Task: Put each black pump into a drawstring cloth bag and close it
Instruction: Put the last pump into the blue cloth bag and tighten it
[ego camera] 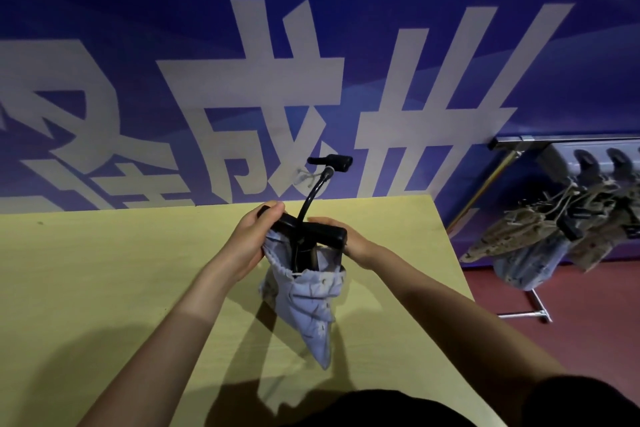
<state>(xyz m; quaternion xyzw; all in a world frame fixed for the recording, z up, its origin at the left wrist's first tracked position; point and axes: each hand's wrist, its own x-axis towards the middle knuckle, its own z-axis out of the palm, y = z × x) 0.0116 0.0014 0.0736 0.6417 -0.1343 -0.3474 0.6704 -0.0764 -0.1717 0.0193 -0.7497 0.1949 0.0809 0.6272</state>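
Hands meet over a pale grey drawstring cloth bag [311, 302] held above the yellow wooden tabletop [104, 288], its narrow bottom end hanging down toward the surface. Whether that end touches the wood cannot be told. A black hand pump with a T-shaped handle [311, 236] stands inside the bag, most of its barrel below the gathered mouth — only the handle and the top of the shaft stick out. The left hand [247, 243] curls its fingers over the left end of the handle and the bag's rim. The right hand [349, 239] grips the bag's rim beside the handle's right end (its fingertips are hidden behind the handle). From the pump a thin black hose [313, 194] curves up to a black nozzle head [332, 162]; a bit of pale cord [304, 177] shows beside it.

Off to the right, over the red floor, a metal rack [519, 312] carries more filled cloth bags [526, 253] — some tan, some blue-grey.
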